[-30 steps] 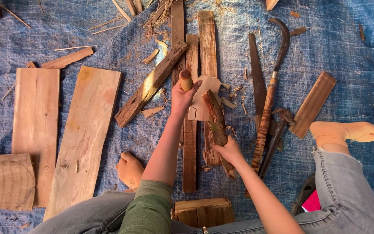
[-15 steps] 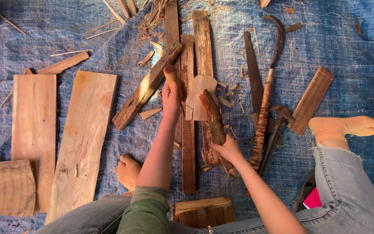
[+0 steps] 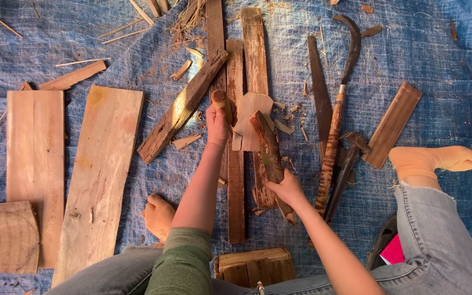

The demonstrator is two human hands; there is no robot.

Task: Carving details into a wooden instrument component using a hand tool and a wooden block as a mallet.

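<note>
At the far left, a rounded slab [image 3: 4, 236] with a curved grain line is laid on the blue woven tarp [image 3: 443, 60], beside a squared plank [image 3: 34, 147] and a long, wavy-edged board [image 3: 102, 175] of pale, smooth wood. A darker, rough batten [image 3: 181, 106] is set diagonally towards the middle, with chips and splinters scattered around it.

Since a second ago, the left hand [image 3: 217, 123] has been carried slightly left and farther off; its grip is closed on the rounded end of a wooden handle [image 3: 222, 101], and the rest of that tool is hidden. The thin, pale, angular wood piece [image 3: 252, 117] is thus seen more fully, touching the hand's right side over the upright slats [image 3: 236, 180].

The right hand [image 3: 286, 188] is kept where it was, clamped on a dark, gnarled, bark-covered billet [image 3: 266, 147] whose far end meets the pale piece.

Farther right lie a curved sickle [image 3: 337, 109] with a mottled haft, a dark blade [image 3: 319, 98], and a short moulded strip [image 3: 391, 125].
</note>
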